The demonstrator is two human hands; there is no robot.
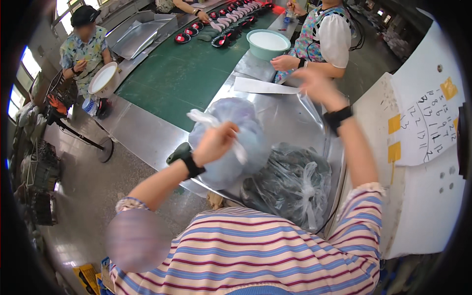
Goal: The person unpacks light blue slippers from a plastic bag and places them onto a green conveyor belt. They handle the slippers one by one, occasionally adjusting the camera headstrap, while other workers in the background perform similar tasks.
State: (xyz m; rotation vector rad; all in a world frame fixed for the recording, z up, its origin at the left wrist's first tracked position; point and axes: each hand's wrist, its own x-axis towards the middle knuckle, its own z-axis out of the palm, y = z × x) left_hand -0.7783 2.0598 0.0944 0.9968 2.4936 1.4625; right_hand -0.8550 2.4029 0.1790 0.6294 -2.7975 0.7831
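A full translucent plastic bag (248,123), its contents pale blue-grey, stands on the metal work surface in front of me. My left hand (216,143) is closed on this bag at its top, where white twisted ends stick out on both sides of my fingers. To the right and farther off, my right hand (318,87) is raised above the metal surface, smeared by motion, so its fingers cannot be read. Nearer to me lies a second clear plastic bag (290,172) with dark green contents and a knotted top; neither hand touches it. A dark green piece (180,153) lies beside the first bag.
A green belt (162,91) runs away from me, with rows of dark and pink pieces (221,29) at its far end. A white sheet (260,85) and a pale green basin (268,51) lie ahead. Co-workers stand on both sides. A white board (418,187) rises at right.
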